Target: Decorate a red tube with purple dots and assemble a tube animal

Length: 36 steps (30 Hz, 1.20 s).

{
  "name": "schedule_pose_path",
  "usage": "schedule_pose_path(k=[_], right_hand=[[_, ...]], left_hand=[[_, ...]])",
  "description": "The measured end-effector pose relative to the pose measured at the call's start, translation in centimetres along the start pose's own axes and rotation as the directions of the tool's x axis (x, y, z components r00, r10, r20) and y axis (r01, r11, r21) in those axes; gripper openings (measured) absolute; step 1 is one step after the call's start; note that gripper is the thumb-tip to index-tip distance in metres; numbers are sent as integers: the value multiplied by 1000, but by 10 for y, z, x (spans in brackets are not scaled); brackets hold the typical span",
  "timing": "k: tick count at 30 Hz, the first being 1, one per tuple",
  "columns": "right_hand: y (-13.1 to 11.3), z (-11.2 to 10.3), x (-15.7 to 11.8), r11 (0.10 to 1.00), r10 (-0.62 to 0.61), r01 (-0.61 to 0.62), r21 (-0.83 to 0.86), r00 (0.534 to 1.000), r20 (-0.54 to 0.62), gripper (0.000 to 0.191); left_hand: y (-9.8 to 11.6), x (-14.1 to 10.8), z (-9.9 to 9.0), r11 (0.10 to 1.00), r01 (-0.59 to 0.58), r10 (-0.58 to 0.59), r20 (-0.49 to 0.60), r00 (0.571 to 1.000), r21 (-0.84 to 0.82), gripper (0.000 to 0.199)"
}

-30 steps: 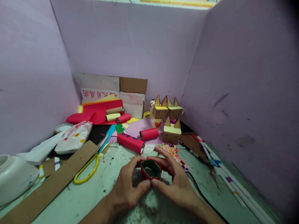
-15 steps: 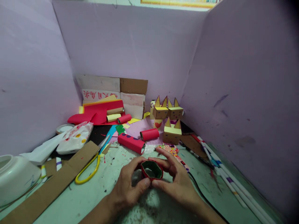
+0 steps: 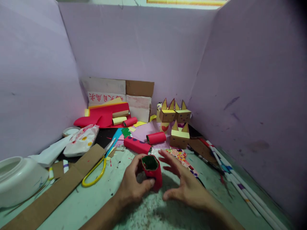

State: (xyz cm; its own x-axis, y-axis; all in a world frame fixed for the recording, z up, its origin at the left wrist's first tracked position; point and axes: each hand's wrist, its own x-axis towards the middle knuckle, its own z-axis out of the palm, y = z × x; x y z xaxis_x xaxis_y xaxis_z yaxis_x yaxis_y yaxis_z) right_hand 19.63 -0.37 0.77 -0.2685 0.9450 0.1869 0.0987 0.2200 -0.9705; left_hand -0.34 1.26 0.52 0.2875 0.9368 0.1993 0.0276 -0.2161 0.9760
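My left hand [image 3: 135, 180] grips a red paper-covered tube [image 3: 156, 179] from its left side, thumb across the front. The tube leans slightly, its dark green, angular opening facing up toward me. To the right of it, my right hand [image 3: 181, 182] is spread, fingers and thumb apart, touching nothing that I can see. Just beyond the hands lies a longer red tube with purple dots [image 3: 137, 145], and a shorter red tube [image 3: 156, 138] rests behind that one.
Yellow-handled scissors [image 3: 103, 167] and a long cardboard strip [image 3: 55, 188] lie at left, beside a white pot [image 3: 26, 180]. Small cardboard boxes with pointed ears [image 3: 179, 140] stand at the back. White rods [image 3: 242, 185] line the right wall [image 3: 261, 95].
My right hand has come off the tube and opened to the right. The tube has tipped, so its red side now shows, while my left hand keeps hold.
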Motion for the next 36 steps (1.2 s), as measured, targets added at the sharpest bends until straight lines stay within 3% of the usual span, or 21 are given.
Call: schedule_pose_path(k=[3,9,20,31,36], right_hand=[[4,4,2,998,27,-28,-62,999,-23,105],[-2,22,6,993,25,-36,115,994,103,67],[2,27,3,998,-44,38,57,992,115,61],[4,25,-1,985,-117,128,-113,988,104,64],[11,24,-2,977,-133,139,-159,990,50,70]], left_hand=[[1,2,-3,997,17,-15,19,1000,-81,52],[0,-5,3,1000,-3,0,96,995,30,54],[5,-5,4,999,-41,40,136,990,3,54],[13,-9,5,989,22,-6,105,994,-148,48],[8,-9,5,997,-64,69,140,988,-44,46]])
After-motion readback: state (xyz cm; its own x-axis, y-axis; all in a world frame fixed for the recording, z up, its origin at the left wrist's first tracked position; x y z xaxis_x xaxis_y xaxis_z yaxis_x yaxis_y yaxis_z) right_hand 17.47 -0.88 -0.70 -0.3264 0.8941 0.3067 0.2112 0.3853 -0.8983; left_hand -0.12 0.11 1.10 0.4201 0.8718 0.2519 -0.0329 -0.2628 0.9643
